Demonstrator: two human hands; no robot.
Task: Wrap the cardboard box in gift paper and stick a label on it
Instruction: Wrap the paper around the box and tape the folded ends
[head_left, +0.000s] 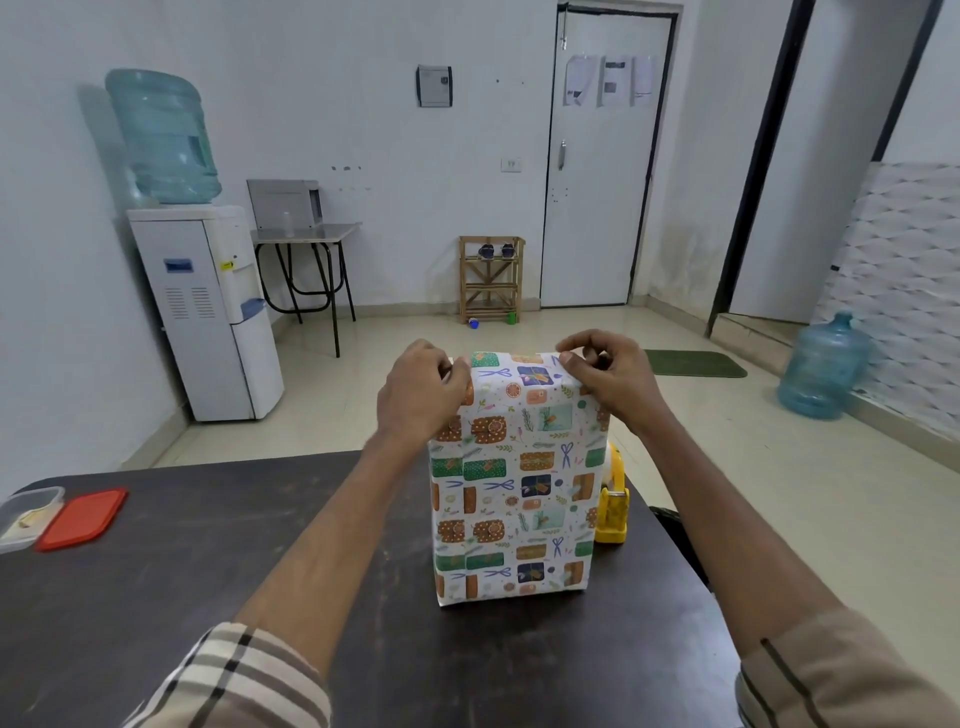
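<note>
Cardboard box (511, 499): stands upright on its short end near the middle of the bench (208, 571), a little toward the right side. Its cardboard is hidden, since the faces in view are fully covered.
Gift paper (524, 457): white, printed with parcels, scissors and orange slices. It lies smooth down the front face, rises a little above the top of the box, and a small edge sticks out at the lower left corner.
Left hand (418, 395): closed on the gift paper at the upper left corner of the box, fingers curled, with the thumb side pressed against the sheet.
Right hand (605, 379): pinches the top edge of the gift paper at the upper right corner between thumb and forefinger, the other fingers bent above it.
Arms: both reach forward over the bench, bare to the elbow, with striped sleeves (244, 680) at the bottom of the view.
Tape dispenser (613, 506): yellow, on the bench just beside the right side of the box and partly hidden behind it.
Clear container (26, 514): at the far left edge of the bench, something pale inside.
Red lid (83, 517): flat on the bench, touching the right side of the container.
Water dispenser (208, 312): white, against the left wall, carrying a blue bottle (163, 135).
Floor beyond the bench: a wooden shoe rack (491, 278) beside a white door (602, 171), a green mat (693, 362), and a second blue water bottle (821, 366) by the right wall.
</note>
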